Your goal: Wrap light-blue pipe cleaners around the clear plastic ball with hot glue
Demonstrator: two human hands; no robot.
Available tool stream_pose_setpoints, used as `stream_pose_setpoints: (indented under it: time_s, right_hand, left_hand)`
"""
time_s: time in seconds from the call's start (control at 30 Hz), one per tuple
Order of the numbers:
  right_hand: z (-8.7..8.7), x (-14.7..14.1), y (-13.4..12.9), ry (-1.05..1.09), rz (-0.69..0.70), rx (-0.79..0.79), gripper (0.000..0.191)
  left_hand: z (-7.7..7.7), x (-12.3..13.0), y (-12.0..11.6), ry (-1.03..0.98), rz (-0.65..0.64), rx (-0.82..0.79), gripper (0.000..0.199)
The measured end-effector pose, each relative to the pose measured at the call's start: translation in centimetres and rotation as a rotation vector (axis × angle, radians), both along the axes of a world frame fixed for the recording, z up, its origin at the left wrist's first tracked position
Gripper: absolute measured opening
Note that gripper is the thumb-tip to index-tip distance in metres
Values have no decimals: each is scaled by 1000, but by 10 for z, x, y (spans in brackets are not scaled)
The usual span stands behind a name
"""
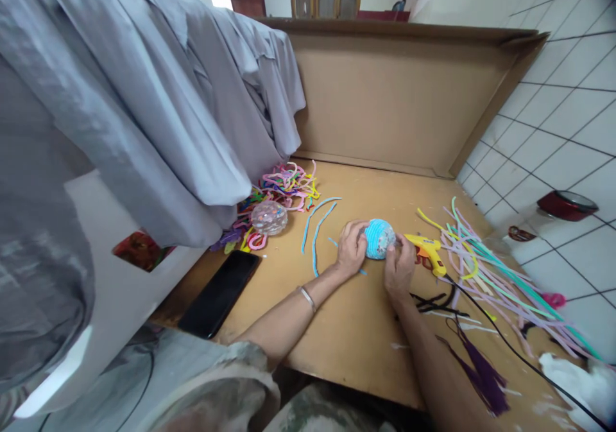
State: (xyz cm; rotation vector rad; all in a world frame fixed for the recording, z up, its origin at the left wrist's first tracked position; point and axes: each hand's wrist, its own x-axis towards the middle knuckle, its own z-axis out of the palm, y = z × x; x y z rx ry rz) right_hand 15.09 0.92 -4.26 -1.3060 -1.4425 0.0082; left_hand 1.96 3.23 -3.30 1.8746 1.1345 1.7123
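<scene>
Between my two hands is a ball (377,239) partly covered in rows of blue pipe cleaner, with a clear speckled part showing at its lower right. My left hand (351,247) is closed against the ball's left side. On its right side, my right hand (400,264) has its fingers curled against it. Blue pipe cleaners (314,239) lie bent on the table just left of my left hand. A yellow glue gun (428,250) rests close beside my right hand, its black cord trailing to the lower right.
Long pastel pipe cleaners (500,284) spread along the right. A purple tassel (481,368) lies nearer me. At left are a clear ball (269,217), a tangle of coloured pipe cleaners (289,181) and a black phone (220,294). Cardboard (385,98) stands behind; a jar (539,223) is by the tiles.
</scene>
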Motion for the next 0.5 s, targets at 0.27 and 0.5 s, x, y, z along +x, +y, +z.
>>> stream_pose_setpoints:
  time_s: [0.27,0.5]
  right_hand:
    - [1,4,0,-121,-42,80,32]
    - [54,-23,-25,-13,86,280,8]
  left_hand:
    - [1,0,1,35,29,-39,28]
    - [0,-2,2,35,34,-9,29]
